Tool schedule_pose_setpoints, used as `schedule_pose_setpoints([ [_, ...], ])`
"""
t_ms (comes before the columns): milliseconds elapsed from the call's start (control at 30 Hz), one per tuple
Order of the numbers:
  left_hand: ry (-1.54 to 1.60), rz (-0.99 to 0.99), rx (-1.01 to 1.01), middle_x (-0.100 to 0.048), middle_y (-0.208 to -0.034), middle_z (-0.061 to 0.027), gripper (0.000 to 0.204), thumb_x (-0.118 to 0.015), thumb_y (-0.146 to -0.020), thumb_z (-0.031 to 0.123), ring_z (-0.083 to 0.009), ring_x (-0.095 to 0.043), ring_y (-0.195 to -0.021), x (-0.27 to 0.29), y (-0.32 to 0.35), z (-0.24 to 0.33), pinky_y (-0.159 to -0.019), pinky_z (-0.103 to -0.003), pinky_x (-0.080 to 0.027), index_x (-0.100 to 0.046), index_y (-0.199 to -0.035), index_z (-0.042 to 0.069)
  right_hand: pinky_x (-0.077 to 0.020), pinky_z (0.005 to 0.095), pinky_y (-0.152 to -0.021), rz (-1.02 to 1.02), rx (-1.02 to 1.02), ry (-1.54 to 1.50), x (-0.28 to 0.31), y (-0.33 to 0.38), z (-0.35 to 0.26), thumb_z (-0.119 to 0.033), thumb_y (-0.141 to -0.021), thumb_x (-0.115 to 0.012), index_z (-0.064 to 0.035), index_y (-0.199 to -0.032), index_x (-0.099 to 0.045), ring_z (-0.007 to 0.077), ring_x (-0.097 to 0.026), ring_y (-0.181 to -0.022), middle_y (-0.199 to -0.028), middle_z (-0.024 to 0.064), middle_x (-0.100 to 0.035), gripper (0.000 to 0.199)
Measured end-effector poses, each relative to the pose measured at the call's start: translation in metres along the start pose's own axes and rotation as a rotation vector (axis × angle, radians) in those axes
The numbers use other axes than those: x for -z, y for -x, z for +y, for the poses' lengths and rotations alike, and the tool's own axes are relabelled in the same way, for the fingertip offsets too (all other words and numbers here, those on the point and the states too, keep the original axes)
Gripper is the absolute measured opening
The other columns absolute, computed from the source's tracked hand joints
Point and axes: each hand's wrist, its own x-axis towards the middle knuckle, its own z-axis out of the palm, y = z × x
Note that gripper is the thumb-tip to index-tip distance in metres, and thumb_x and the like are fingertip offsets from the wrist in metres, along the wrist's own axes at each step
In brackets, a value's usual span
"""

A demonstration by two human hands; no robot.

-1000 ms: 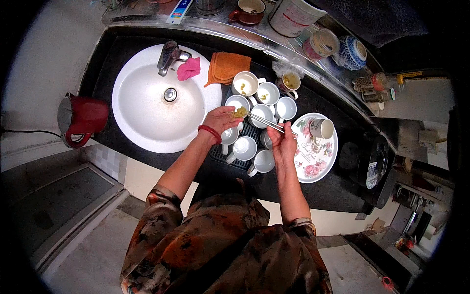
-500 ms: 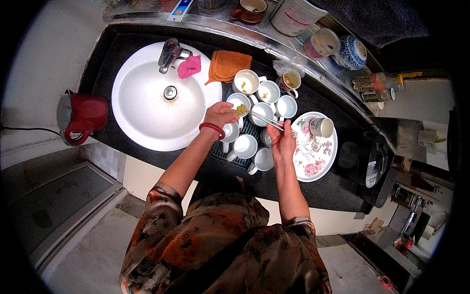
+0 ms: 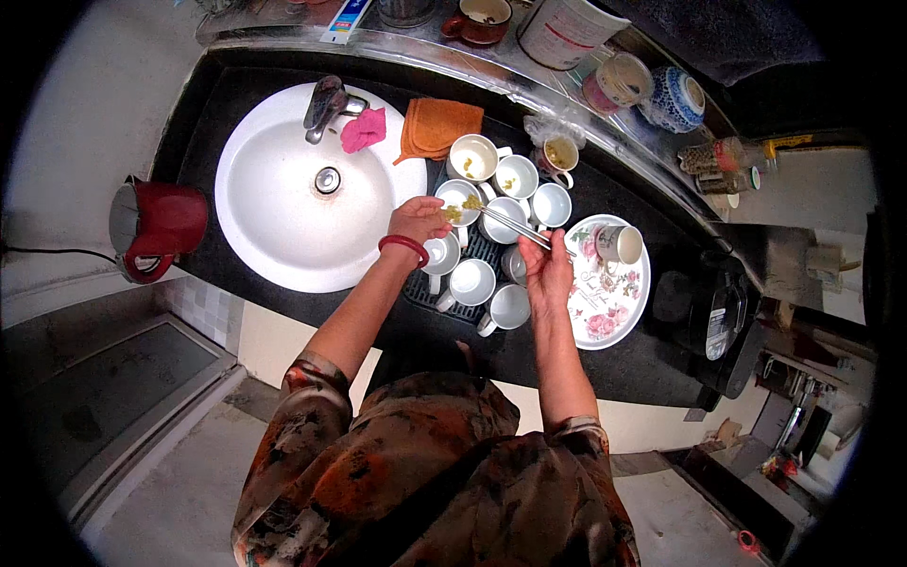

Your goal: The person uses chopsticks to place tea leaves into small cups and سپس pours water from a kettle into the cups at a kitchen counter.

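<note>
Over white mugs, silvery chopsticks

Black countertop, grey wall, grey floor

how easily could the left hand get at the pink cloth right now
Probably yes, fairly easily: the left hand is beside the sink, and nothing seems to stand between it and the pink cloth, which lies by the tap.

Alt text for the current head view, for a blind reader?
A person's right hand holds slim metal sticks over white cups, yellowish pieces between the tips and the left hand. A white sink is left, a floral tray right.
</note>
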Motion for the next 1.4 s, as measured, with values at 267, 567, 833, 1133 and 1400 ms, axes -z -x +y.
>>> schedule_pose_setpoints([
  [267,0.111,-0.035,0.01,-0.061,-0.086,-0.0116,0.023,-0.057,-0.074,-0.004,-0.0151,-0.059,-0.065,0.008,0.0,-0.001,-0.057,-0.023,-0.049,-0.056,-0.097,0.001,-0.056,0.0293,-0.059,-0.006,-0.014,0.006,0.004,-0.001,0.003,-0.026,-0.09,-0.042,0.0042,-0.089,-0.048,0.0263,-0.063,-0.07,-0.08,0.0155,-0.058,0.031],
  [567,0.165,-0.08,0.008,-0.06,-0.087,-0.0126,0.023,-0.058,-0.074,-0.004,-0.016,-0.059,-0.067,0.013,0.0,-0.002,-0.058,-0.023,-0.05,-0.056,-0.097,0.0,-0.0558,0.0292,-0.059,0.009,-0.058,0.012,0.002,-0.004,0.005,-0.026,-0.09,-0.04,0.0051,-0.093,-0.047,0.0256,-0.062,-0.071,-0.083,0.0162,-0.057,0.032],
  [833,0.2,-0.113,0.039,-0.059,-0.089,-0.014,0.024,-0.057,-0.075,-0.004,-0.0171,-0.059,-0.067,0.001,0.004,-0.002,-0.059,-0.024,-0.05,-0.055,-0.098,0.0,-0.0554,0.0289,-0.059,-0.007,-0.089,-0.039,0.01,0.006,0.001,-0.026,-0.09,-0.041,0.0047,-0.092,-0.048,0.0251,-0.062,-0.069,-0.08,0.0165,-0.059,0.032],
  [1133,0.102,-0.176,0.102,-0.059,-0.093,-0.0127,0.026,-0.057,-0.076,0.0,-0.0173,-0.06,-0.068,-0.036,0.005,-0.009,-0.06,-0.026,-0.05,-0.053,-0.102,0.0,-0.0555,0.0291,-0.059,0.012,-0.051,-0.024,0.018,0.02,-0.014,-0.027,-0.088,-0.045,0.0038,-0.09,-0.051,0.0254,-0.063,-0.068,-0.077,0.0185,-0.06,0.032],
  [1400,0.034,-0.225,0.082,-0.06,-0.091,-0.0124,0.027,-0.058,-0.076,0.0,-0.017,-0.06,-0.067,-0.052,0.003,-0.021,-0.059,-0.025,-0.049,-0.052,-0.102,0.0,-0.0555,0.0286,-0.057,0.028,-0.024,-0.046,0.037,0.019,-0.023,-0.026,-0.089,-0.042,0.0044,-0.087,-0.051,0.0248,-0.063,-0.066,-0.075,0.019,-0.06,0.031],
])
